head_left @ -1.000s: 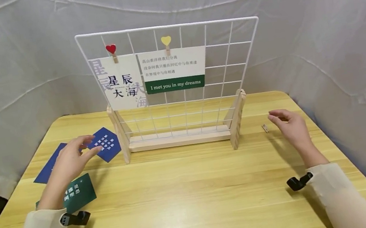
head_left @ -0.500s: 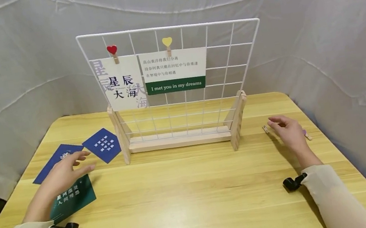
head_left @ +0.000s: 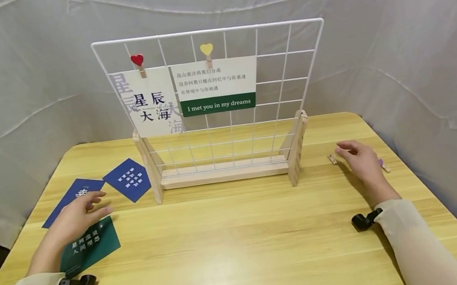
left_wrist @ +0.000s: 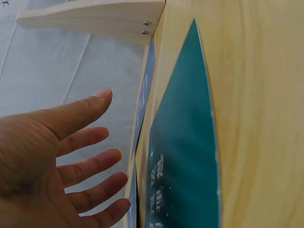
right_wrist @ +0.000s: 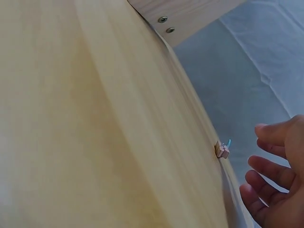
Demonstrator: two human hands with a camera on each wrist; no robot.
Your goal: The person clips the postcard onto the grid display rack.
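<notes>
My left hand [head_left: 72, 220] hovers above the cards on the left with its fingers spread and nothing in them. Beneath it lie a green card [head_left: 93, 244] and a blue card [head_left: 63, 202], both partly covered by the hand. A second blue card [head_left: 129, 180] rests by the rack's left foot. Over the right side of the table, my right hand [head_left: 362, 164] hangs with loosely bent fingers, holding nothing. Just left of it lies a small wooden clip [head_left: 332, 160]; in the right wrist view the clip [right_wrist: 222, 150] shows a bit of light blue. A purple clip [head_left: 384, 166] is half hidden behind the hand.
A white wire grid rack [head_left: 276, 76] on a wooden base [head_left: 224, 175] stands at the back. A red heart clip [head_left: 138, 60] holds a white card [head_left: 151, 87] on it; a yellow heart clip [head_left: 207, 50] holds a white-and-green card [head_left: 217, 82]. Grey cloth [head_left: 389, 30] surrounds the table.
My left hand has drawn back to the left and nearer me, uncovering more of the blue cards. The right hand has shifted slightly, and the purple clip has come into sight.
</notes>
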